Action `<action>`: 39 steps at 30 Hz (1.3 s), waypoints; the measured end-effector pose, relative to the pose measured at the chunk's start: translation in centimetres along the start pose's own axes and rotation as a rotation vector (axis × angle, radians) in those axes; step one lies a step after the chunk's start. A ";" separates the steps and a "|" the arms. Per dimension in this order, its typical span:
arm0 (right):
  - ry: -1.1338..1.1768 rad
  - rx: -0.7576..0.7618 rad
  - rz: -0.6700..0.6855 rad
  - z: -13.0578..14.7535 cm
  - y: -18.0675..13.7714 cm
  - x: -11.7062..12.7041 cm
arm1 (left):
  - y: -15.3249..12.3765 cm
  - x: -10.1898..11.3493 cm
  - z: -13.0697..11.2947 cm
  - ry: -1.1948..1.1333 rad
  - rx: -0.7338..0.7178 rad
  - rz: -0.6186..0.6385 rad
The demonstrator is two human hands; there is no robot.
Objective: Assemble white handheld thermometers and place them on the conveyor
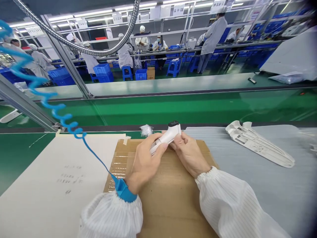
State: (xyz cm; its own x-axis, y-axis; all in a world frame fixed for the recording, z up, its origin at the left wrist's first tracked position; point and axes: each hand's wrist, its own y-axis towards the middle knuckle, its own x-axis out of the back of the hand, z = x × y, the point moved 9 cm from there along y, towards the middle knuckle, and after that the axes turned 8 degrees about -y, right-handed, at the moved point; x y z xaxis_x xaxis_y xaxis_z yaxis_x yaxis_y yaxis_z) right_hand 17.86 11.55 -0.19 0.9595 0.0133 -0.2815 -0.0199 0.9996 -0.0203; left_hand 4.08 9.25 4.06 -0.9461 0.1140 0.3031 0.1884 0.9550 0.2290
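Observation:
Both my hands hold a white plastic handheld device [166, 137] with a black top end, just above a flattened cardboard sheet [164, 201]. My left hand [146, 162] wraps its lower body, and my right hand [189, 153] pinches its upper side. Part of the device is hidden by my fingers. A blue antistatic wrist strap [123, 190] circles my left wrist, and its coiled blue cord [51, 99] runs up to the upper left. A crumpled clear plastic scrap [146, 130] lies just beyond my left hand.
A long white moulded plastic part [257, 143] lies on a grey sheet [260, 205] to my right. A white paper sheet [56, 185] lies left. Beyond is a green conveyor belt [173, 109], a metal frame post [65, 59], and co-workers in white suits with blue crates.

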 end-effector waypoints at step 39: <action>0.671 -0.294 0.048 -0.6 -1.1 -1.0 | -0.8 -1.0 -0.9 0.567 -0.298 0.075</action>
State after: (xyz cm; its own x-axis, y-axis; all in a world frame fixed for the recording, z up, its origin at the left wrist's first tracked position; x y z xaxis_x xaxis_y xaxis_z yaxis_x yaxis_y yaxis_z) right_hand 16.80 10.44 -0.43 0.5789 -0.0561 -0.8134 -0.2225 0.9489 -0.2238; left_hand 5.16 8.10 4.43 -0.6566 -0.0632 0.7516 0.3906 0.8239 0.4106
